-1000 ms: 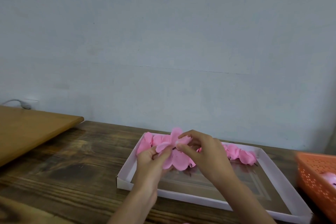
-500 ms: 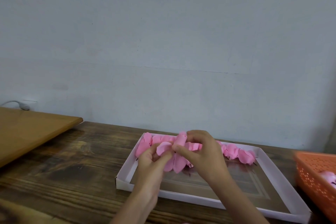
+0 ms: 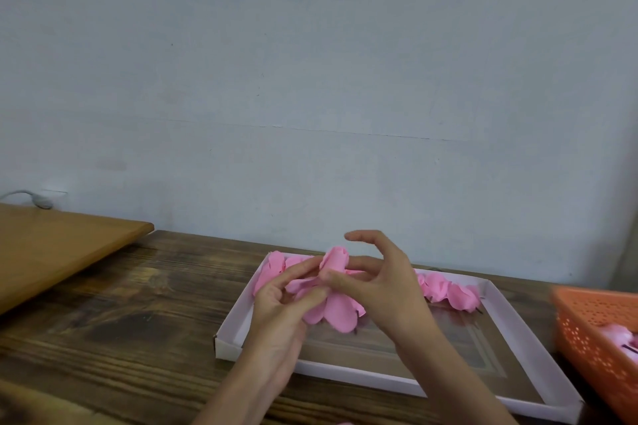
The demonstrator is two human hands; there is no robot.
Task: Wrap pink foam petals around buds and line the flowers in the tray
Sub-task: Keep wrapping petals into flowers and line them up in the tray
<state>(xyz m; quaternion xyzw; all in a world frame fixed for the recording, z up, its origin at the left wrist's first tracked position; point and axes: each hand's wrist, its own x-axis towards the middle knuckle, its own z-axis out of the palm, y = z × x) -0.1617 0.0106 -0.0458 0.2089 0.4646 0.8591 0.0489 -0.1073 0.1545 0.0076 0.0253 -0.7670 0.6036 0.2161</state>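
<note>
A half-wrapped pink foam flower (image 3: 336, 312) hangs between both hands above the shallow white tray (image 3: 538, 366). My left hand (image 3: 279, 310) holds it from below and the left, fingers curled round the lower petals. My right hand (image 3: 383, 286) pinches the rolled bud top with thumb and a finger, while its index finger is lifted free. Finished pink flowers (image 3: 448, 291) lie in a row along the tray's far wall; those behind my hands are partly hidden.
The tray rests on a dark wooden table (image 3: 121, 331). An orange perforated basket (image 3: 593, 331) with pink pieces inside stands at the right edge. A lighter wooden board (image 3: 51, 248) overlaps the table at the left. A grey wall rises close behind.
The spread petals have been folded up round the bud into a tighter roll. My right hand's index finger has lifted away from the flower.
</note>
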